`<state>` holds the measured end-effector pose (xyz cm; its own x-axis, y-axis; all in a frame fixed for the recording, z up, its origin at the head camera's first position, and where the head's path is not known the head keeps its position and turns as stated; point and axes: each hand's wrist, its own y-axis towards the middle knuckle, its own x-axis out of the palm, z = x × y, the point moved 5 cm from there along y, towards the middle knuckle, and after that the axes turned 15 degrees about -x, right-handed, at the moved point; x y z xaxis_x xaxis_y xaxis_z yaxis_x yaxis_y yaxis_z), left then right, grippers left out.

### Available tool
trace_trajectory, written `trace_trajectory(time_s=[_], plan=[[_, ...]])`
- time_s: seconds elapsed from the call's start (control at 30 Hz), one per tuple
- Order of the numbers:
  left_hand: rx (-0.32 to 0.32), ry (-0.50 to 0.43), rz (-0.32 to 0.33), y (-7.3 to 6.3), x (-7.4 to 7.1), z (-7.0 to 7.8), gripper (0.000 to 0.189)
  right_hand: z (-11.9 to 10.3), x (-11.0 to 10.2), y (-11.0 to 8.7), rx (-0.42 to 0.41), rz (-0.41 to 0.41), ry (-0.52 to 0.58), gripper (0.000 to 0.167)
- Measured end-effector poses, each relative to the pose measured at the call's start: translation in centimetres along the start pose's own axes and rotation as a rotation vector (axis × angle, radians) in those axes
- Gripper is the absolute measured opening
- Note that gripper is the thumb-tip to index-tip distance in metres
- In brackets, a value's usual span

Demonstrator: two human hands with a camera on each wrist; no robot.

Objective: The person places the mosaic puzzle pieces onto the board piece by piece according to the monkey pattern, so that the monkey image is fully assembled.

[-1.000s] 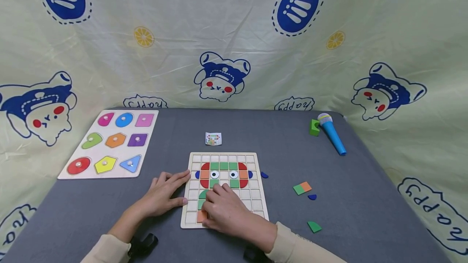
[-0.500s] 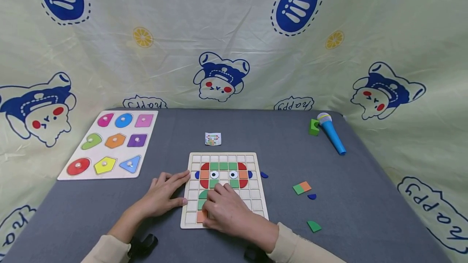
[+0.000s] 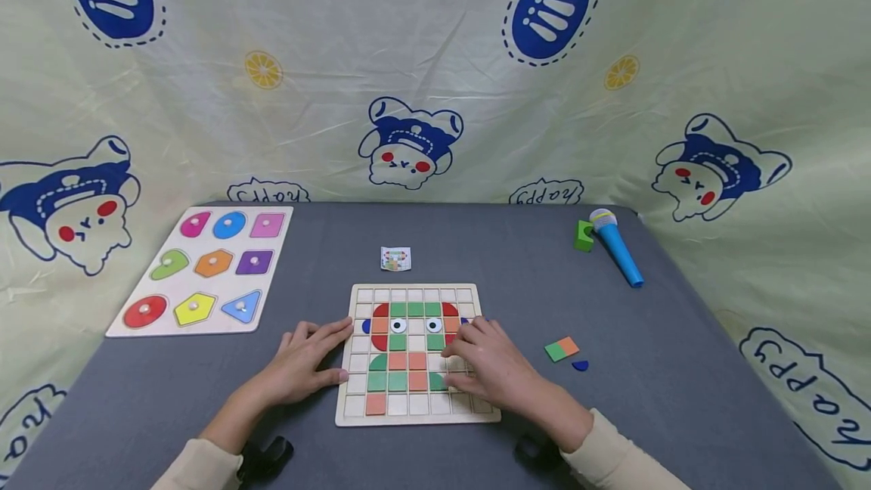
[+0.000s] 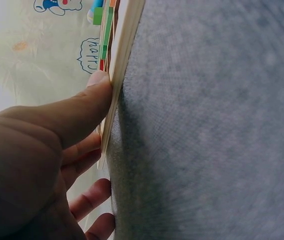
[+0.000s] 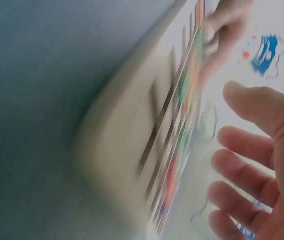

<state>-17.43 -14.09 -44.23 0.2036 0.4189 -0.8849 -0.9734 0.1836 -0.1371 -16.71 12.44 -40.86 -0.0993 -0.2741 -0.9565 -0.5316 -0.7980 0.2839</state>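
Observation:
A pale gridded puzzle board (image 3: 417, 404) lies in the middle of the table, partly filled with red, green, orange and blue pieces and two eye tiles. My left hand (image 3: 309, 361) lies at its left edge; the left wrist view shows the thumb (image 4: 84, 102) against the edge, fingers extended. Over the right half of the board is my right hand (image 3: 500, 369), its fingers apart and nothing between them in the right wrist view. A green round-cornered piece (image 3: 438, 382) sits in the grid beside its thumb. The hand hides several cells on that side.
Right of the board lie a green tile (image 3: 555, 352), an orange tile (image 3: 568, 345) and a blue half-round piece (image 3: 580, 366). A blue microphone (image 3: 618, 252) and green block (image 3: 583, 237) lie behind. A small picture card (image 3: 396, 258) and a knobbed shape board (image 3: 234, 248) are farther back.
My right hand has shifted right across the board, uncovering orange and green tiles. The green round-cornered piece is gone from the table at right; one now shows beside the right thumb. The left hand stays.

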Motion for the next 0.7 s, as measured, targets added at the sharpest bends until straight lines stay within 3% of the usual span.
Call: trace_trajectory(time_s=[0.3, 0.5, 0.7], plan=[[0.001, 0.0, 0.003, 0.0, 0.1, 0.0, 0.07, 5.5, -1.2, -5.4, 0.182, -0.038, -0.03, 0.034], [-0.006, -0.004, -0.003, 0.0, 0.2, 0.0, 0.07, 8.1, -1.8, -8.4, 0.219, -0.057, -0.054, 0.035], [-0.015, -0.004, -0.009, 0.2, 0.3, -0.1, 0.07, 9.6, -2.0, -10.1, 0.243, -0.089, -0.038, 0.036]])
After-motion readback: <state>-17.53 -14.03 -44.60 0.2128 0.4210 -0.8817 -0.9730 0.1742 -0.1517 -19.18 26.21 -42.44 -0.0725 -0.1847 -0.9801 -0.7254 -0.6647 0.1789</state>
